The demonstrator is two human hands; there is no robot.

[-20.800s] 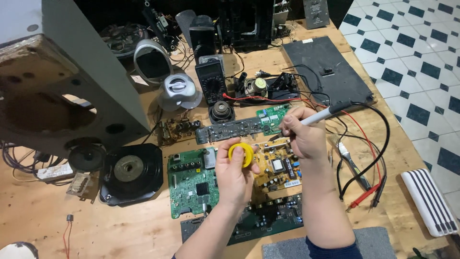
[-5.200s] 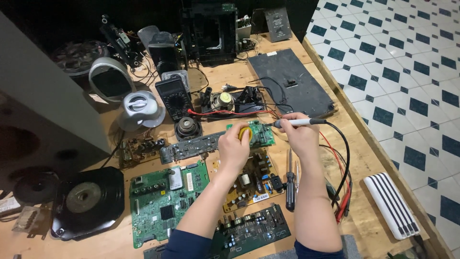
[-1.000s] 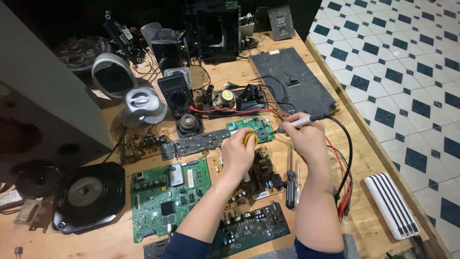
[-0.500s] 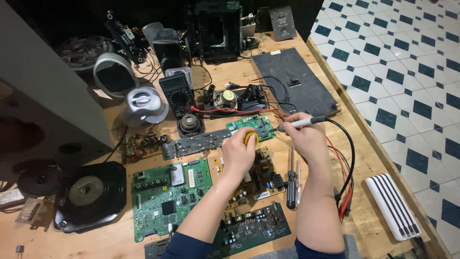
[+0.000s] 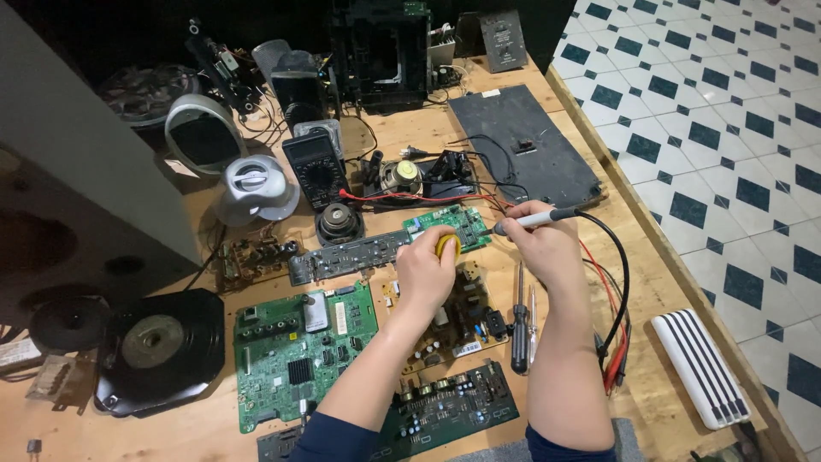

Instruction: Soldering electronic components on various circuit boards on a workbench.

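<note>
Plywood workbench, its right edge along a blue-and-white tiled floor. Bare wood lies only at 3 o'clock of the hands, near a white striped box.

Left hand curls round a yellow solder roll. Right hand pinches a soldering iron, tip over a small green board.

At 11 o'clock stands a multimeter; at 6 o'clock lies a screwdriver; at 9 o'clock a grey cabinet crowds the bench.

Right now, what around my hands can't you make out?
Head view only:
- Grey soldering iron: tip too small against the small green circuit board.
- Yellow round reel: mostly hidden by the left hand.
- Right hand: its grip faces away.
</note>
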